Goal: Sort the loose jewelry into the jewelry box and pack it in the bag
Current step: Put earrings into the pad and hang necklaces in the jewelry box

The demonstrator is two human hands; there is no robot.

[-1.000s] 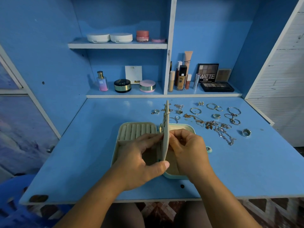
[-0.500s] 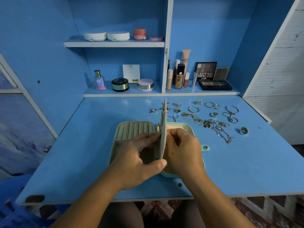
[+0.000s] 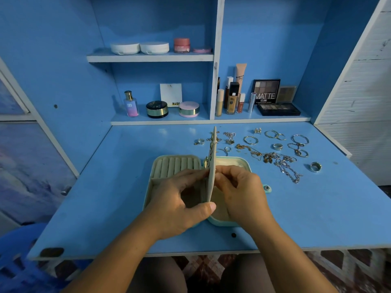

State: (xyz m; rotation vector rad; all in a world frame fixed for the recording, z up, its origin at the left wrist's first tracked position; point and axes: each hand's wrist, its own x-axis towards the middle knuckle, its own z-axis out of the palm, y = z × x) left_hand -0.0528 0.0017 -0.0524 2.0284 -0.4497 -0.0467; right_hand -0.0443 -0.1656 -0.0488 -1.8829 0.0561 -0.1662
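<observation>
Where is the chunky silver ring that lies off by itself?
Head view: the chunky silver ring lies on the blue desk, right side, just right of the tangled silver chain and apart from the open jewelry box.

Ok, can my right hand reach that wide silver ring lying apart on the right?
Probably yes: the ring lies alone on the tabletop, right of the right hand, nothing standing between them, though that hand pinches at the upright flap.

matt blue painted desk (image 3: pixel 105 187), soft cream velvety jewelry box (image 3: pixel 175 166) lining, shiny metal rings (image 3: pixel 315 166).
</observation>
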